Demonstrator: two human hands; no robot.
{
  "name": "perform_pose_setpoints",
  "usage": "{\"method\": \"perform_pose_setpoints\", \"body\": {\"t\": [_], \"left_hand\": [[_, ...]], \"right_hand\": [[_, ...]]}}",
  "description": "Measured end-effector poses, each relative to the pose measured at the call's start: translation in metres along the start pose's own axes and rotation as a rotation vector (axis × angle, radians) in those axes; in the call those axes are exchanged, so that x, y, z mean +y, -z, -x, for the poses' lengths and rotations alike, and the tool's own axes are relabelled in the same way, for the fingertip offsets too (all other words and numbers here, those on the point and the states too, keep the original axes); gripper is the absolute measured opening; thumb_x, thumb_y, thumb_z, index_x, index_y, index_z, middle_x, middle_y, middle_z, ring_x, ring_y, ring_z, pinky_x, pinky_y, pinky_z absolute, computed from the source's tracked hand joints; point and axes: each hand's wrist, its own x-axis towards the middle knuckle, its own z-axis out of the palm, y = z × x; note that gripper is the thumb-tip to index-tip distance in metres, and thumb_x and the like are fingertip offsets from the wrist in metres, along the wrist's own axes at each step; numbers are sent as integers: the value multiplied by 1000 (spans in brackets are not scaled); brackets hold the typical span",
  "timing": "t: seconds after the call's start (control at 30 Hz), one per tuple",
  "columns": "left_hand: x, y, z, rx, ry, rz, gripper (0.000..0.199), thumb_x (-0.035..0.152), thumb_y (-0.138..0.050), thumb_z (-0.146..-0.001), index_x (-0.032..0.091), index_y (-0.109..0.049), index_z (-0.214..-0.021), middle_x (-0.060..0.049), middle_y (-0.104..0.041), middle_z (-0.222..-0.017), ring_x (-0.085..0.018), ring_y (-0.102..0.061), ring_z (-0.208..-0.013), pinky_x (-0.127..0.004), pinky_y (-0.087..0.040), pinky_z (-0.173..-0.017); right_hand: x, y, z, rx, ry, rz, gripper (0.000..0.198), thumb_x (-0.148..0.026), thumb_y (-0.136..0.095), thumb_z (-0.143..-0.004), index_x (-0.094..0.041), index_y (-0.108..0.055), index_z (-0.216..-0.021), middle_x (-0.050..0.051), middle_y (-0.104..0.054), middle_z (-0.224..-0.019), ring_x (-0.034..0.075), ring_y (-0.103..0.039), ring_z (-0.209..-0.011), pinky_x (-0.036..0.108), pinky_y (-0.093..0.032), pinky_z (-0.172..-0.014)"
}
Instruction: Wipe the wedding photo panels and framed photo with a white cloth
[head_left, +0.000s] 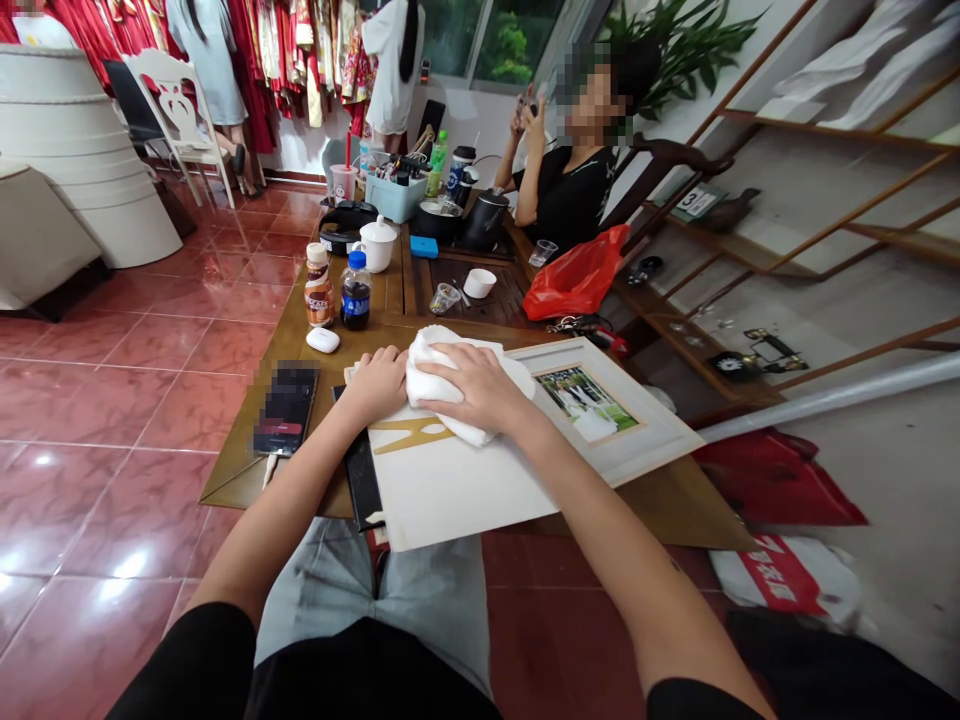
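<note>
My right hand (480, 385) is closed over a bunched white cloth (435, 352), pressing it onto a white album-like board (465, 500) with gold lettering. Beside the cloth, my left hand (379, 382) lies on the board's far left corner, its fingers stretched forward; its fingertips are small in view. The board's right half holds a photo (585, 402) of people in white on grass, set in a pale frame-like border. A black flat item (362, 485) sticks out from under the board's left edge. The cloth and my right hand hide part of the lettering.
On the wooden table (240, 470) are a phone (287, 405), a white earbud case (323, 341), two drink bottles (355, 295), a lidded white cup (377, 245) and a red plastic bag (577, 275). A person (574, 185) sits across, holding up a device. Shelves stand at right.
</note>
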Motion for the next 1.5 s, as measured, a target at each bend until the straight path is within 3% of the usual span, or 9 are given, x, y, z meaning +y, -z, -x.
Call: {"method": "perform_pose_setpoints", "body": {"t": [0.17, 0.37, 0.57, 0.87, 1.17, 1.3, 1.5], "left_hand": [[-1, -1, 0, 3, -3, -3, 38, 25, -34, -103, 15, -58, -131, -15, -63, -123, -30, -57, -118, -45, -42, -102], [-2, -4, -1, 5, -6, -5, 49, 19, -33, -100, 11, -47, -146, -17, -61, -132, -30, -54, -124, -47, -41, -105], [-3, -4, -1, 9, -6, -6, 50, 19, -33, -100, 10, -48, -147, -17, -61, -131, -30, -54, -123, -47, -41, -105], [-1, -4, 0, 15, 0, -2, 51, 19, -32, -100, 10, -48, -148, -17, -61, -131, -30, -54, -124, -46, -40, -106], [-1, -4, -1, 18, -3, 7, 51, 19, -33, -99, 11, -49, -147, -17, -61, -130, -30, -55, -123, -46, -41, -106], [0, -2, -1, 6, 0, 7, 52, 19, -32, -100, 10, -48, -148, -17, -60, -131, -31, -54, -124, -47, -40, -106], [0, -3, -2, 11, -2, 4, 52, 19, -32, -99, 11, -48, -148, -17, -60, -132, -30, -54, -124, -47, -41, -106]], "right_hand": [[2, 0, -2, -3, -13, 22, 58, -65, -55, -93, -32, -61, -141, 9, -49, -155, 36, -44, -136, 54, -34, -109], [29, 1, 7, 48, -157, 58, 56, -63, -54, -94, -31, -63, -139, 10, -51, -153, 36, -48, -134, 56, -38, -107], [30, 2, 26, 50, -128, 1, 55, -62, -56, -93, -29, -65, -136, 11, -52, -152, 36, -45, -138, 56, -36, -110], [9, 12, 91, 63, -98, -45, 55, -63, -46, -98, -27, -65, -135, 13, -57, -143, 35, -52, -130, 53, -40, -105], [-33, 6, 165, 244, -3, 40, 43, -49, -52, -97, -22, -67, -127, 15, -57, -138, 36, -51, -127, 51, -40, -98], [-55, 5, 166, 289, -54, 84, 42, -45, -53, -95, -22, -66, -127, 15, -57, -137, 37, -52, -127, 52, -38, -98], [-97, -4, 134, 272, -7, 47, 50, -56, -54, -90, -25, -67, -127, 15, -60, -137, 39, -49, -128, 56, -32, -103]]}}
